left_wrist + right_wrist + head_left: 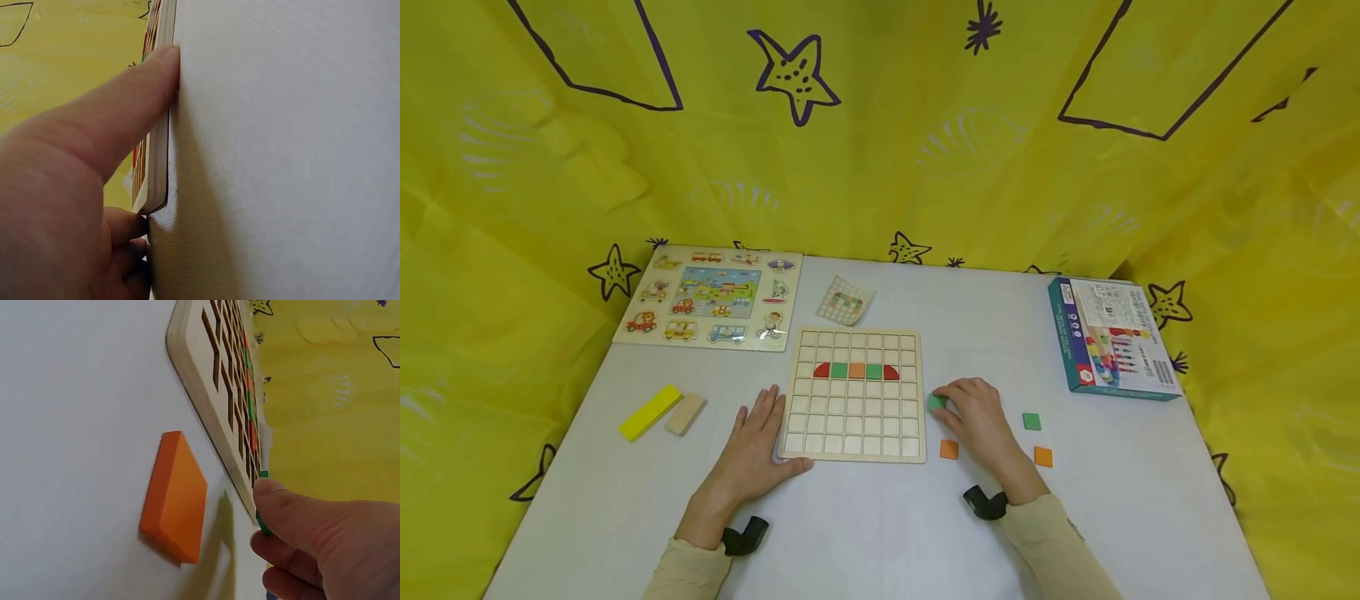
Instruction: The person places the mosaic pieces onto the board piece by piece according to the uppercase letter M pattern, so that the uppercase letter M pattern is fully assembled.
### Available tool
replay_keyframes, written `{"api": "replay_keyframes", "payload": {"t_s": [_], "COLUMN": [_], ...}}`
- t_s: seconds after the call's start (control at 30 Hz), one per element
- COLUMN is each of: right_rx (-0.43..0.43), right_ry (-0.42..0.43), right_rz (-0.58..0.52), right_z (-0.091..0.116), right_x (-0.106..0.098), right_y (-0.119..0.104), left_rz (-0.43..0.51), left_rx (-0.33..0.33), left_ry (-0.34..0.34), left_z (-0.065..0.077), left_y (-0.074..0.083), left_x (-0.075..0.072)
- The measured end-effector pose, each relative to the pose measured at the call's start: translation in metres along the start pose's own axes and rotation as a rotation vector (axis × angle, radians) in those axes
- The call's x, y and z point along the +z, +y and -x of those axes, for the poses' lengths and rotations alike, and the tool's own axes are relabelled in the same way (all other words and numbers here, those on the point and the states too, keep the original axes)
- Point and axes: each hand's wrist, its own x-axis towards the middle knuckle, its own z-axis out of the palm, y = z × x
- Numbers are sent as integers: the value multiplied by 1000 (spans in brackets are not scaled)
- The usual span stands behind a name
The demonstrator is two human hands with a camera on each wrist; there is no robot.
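A wooden grid board lies flat on the table. Its third row from the top holds a red curved piece, a green tile, an orange tile, another green tile and another red curved piece. My left hand rests with extended fingers along the board's left edge, its thumb at the lower edge; the left wrist view shows the thumb touching the rim. Just right of the board, my right hand pinches a green piece between thumb and fingers; its full shape is partly hidden.
Orange tiles and a green tile lie around the right hand. A patterned paper card lies behind the board. Yellow and plain wooden blocks, a picture puzzle stand left; a box lies right.
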Motion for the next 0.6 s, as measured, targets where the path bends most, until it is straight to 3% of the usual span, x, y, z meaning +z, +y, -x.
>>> {"api": "replay_keyframes", "payload": {"t_s": [0.33, 0.6], "right_rx": [-77, -81], "right_ry": [30, -21], "right_rz": [-19, -55], "right_z": [-26, -44], "right_x": [6, 14], "right_y": [-14, -28], "left_rz": [3, 3], "left_rx": [-7, -5], "left_ry": [-5, -5], "left_z": [0, 0], "left_y": [1, 0], "left_x": [0, 0]}}
